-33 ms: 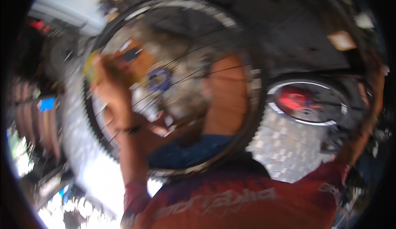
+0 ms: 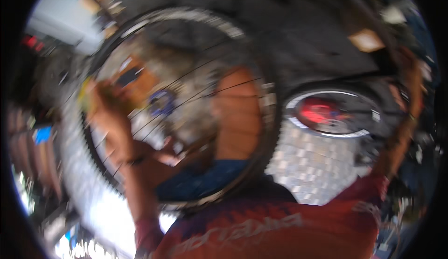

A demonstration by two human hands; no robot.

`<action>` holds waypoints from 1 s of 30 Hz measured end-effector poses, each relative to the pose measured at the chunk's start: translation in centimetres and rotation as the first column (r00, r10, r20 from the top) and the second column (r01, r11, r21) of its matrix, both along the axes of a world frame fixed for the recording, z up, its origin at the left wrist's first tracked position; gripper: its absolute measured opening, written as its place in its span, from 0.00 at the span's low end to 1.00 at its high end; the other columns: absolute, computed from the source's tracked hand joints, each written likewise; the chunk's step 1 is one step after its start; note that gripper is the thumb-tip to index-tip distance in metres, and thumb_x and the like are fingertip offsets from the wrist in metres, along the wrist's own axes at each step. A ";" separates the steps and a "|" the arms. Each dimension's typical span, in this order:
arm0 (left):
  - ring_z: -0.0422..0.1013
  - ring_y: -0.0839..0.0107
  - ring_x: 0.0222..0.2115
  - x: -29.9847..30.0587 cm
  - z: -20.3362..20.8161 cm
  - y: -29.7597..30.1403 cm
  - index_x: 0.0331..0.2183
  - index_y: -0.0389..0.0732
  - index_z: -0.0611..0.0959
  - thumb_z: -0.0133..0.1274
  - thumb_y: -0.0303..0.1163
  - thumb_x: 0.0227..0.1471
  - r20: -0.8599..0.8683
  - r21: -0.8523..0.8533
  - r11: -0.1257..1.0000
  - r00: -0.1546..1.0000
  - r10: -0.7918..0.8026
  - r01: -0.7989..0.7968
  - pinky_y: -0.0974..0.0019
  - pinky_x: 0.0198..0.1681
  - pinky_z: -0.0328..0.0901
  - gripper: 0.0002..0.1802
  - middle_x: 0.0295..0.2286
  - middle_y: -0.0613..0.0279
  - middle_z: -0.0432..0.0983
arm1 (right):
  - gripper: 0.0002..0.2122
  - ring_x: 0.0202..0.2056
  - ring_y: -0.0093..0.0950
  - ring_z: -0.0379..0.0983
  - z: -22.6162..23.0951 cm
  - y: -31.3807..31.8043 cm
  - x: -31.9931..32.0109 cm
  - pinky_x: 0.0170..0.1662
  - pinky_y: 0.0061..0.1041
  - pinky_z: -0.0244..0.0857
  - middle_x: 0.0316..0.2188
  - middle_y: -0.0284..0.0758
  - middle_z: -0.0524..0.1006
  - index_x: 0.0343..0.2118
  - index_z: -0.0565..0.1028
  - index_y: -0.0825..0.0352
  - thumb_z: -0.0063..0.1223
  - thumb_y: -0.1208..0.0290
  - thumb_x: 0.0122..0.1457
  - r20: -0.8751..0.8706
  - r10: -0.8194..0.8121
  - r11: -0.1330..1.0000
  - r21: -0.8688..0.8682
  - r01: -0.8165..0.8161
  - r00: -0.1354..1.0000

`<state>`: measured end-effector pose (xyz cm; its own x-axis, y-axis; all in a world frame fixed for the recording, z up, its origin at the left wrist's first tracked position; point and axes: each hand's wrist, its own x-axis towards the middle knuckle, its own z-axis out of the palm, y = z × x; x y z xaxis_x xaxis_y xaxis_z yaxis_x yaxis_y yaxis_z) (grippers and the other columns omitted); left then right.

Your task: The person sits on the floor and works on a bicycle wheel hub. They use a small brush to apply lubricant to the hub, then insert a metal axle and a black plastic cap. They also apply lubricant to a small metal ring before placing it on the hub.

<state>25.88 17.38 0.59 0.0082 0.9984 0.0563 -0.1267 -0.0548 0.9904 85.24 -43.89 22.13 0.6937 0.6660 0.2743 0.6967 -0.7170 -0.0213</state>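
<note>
Okay, so everything just slid slightly toward nine o'clock together, probably only a head turn, meaning nothing's really moved on with the big bike wheel (image 2: 269, 101), which sits around eleven o'clock in front of the person (image 2: 280, 233). Left hand (image 2: 110, 122) is at its nine o'clock near a yellow thing (image 2: 86, 96), right hand (image 2: 413, 84) way out at two; too blurry to tell if either grip is closed.

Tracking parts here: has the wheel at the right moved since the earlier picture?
No, not visibly: that wheel keeps its place against the paved floor; the whole view shifted.
</note>
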 end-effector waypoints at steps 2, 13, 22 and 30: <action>0.71 0.73 0.23 -1.5 -0.1 0.3 0.39 0.35 0.84 0.54 0.54 0.69 0.042 -0.017 0.998 0.998 0.053 -0.053 0.70 0.27 0.68 0.27 0.23 0.64 0.75 | 0.18 0.53 0.30 0.79 -0.4 4.4 0.0 0.57 0.30 0.71 0.52 0.38 0.83 0.60 0.78 0.64 0.54 0.71 0.68 -0.083 0.030 0.990 0.143 -0.017 0.996; 0.65 0.77 0.22 -1.1 2.1 -0.6 0.39 0.39 0.80 0.51 0.53 0.71 0.232 -0.026 0.999 0.972 -0.030 0.037 0.74 0.24 0.58 0.24 0.24 0.67 0.69 | 0.12 0.37 0.29 0.83 2.2 11.9 -6.6 0.45 0.30 0.75 0.37 0.40 0.87 0.48 0.85 0.64 0.63 0.67 0.64 0.025 0.010 0.960 0.280 -0.016 1.000; 0.68 0.77 0.23 -3.2 0.4 0.6 0.43 0.37 0.84 0.53 0.56 0.69 0.142 -0.059 0.998 0.990 0.020 -0.012 0.72 0.27 0.63 0.28 0.25 0.67 0.72 | 0.25 0.46 0.26 0.76 1.4 18.8 -5.2 0.52 0.26 0.72 0.49 0.34 0.82 0.58 0.81 0.60 0.56 0.78 0.54 -0.265 0.346 0.938 0.130 -0.322 0.900; 0.72 0.69 0.20 -2.8 0.9 0.6 0.39 0.33 0.83 0.52 0.52 0.71 0.243 0.063 0.998 0.970 -0.029 0.014 0.66 0.25 0.68 0.27 0.21 0.60 0.75 | 0.26 0.53 0.27 0.70 1.4 19.8 -4.4 0.63 0.30 0.60 0.59 0.36 0.76 0.68 0.71 0.63 0.50 0.59 0.70 -0.343 0.355 0.920 -0.038 -0.391 0.869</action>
<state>23.06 18.00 1.46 0.0082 0.9929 0.1190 -0.3653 -0.1078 0.9246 80.83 -24.11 23.54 0.4257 0.9049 -0.0059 0.8796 -0.4153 -0.2321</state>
